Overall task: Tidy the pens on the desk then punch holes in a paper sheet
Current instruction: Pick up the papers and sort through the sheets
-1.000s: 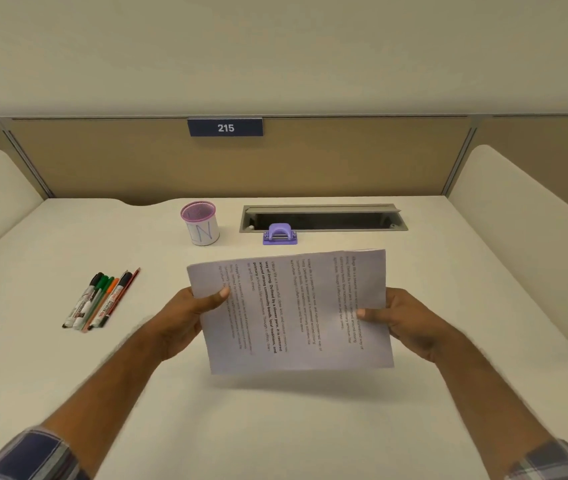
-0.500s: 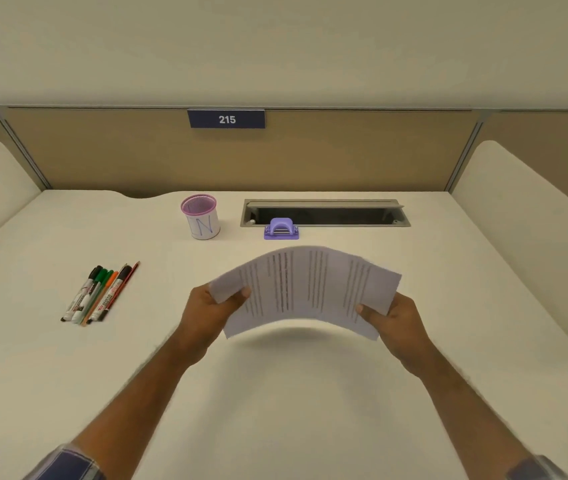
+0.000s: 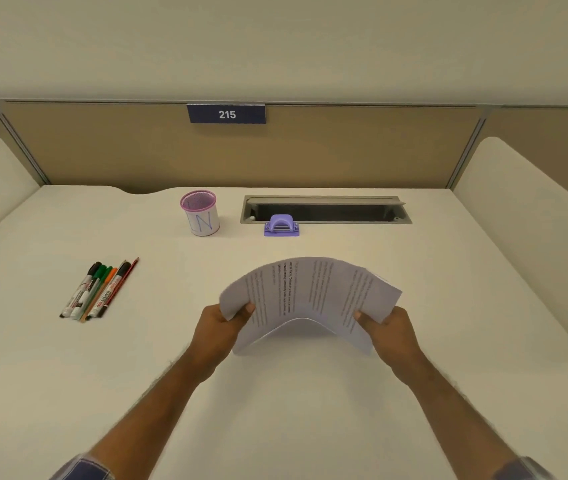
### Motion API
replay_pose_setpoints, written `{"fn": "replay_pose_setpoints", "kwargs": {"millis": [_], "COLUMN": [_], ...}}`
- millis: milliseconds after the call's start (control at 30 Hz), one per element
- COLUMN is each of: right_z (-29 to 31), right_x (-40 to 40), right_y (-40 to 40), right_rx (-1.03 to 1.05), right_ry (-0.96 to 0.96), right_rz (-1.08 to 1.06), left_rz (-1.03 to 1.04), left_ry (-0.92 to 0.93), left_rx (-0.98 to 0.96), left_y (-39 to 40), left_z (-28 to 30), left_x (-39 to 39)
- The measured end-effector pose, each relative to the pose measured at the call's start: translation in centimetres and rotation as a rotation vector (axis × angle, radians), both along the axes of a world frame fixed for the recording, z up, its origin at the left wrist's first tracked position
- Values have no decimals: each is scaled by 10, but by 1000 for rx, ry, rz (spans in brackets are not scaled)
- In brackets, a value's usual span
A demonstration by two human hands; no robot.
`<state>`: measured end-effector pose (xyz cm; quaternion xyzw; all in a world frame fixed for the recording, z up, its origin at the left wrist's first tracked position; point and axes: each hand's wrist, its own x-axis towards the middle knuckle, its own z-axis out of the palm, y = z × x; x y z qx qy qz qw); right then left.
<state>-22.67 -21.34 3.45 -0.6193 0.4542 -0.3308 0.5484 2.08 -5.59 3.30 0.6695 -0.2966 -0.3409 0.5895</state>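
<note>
The sheet (image 3: 310,299) is held above the middle of the counter (image 3: 310,410), bowed upward, its left edge pinched by the left hand (image 3: 222,327) and its right edge by the right hand (image 3: 388,330), thumbs on top. It should be flattened and one edge slid squarely into the punch (image 3: 281,226) (near the back edge, beside the cup (image 3: 200,213)). The pens (image 3: 97,292) lie bundled toward the left edge, not yet in the cup.

Both forearms are reaching forward over the desk, converging slightly. The left hand (image 3: 218,329) is pinching the printed paper sheet (image 3: 307,299) at its left edge, thumb on top; the right hand (image 3: 388,332) is pinching the opposite edge likewise.
</note>
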Motion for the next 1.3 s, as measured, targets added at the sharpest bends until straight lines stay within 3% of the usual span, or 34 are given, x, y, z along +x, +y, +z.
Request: {"fn": "replay_pose_setpoints", "kwargs": {"millis": [100, 833, 967, 1133, 1300], "right_z": [1, -10, -4, 4, 16], "right_x": [-1, -6, -4, 3, 17], "right_y": [3, 11, 7, 7, 18], "right_rx": [-5, -46, -88, 115, 421], "right_ry": [-63, 22, 41, 9, -263], "right_rz": [-31, -47, -181, -304, -149], "left_rz": [52, 101, 151, 230, 232], "left_ry": [-22, -49, 89, 341, 537], "left_rx": [-37, 15, 4, -65, -124], "left_y": [2, 11, 7, 5, -1], "left_z": [1, -2, 5, 8, 10], "left_x": [-2, -12, -4, -2, -18]}}
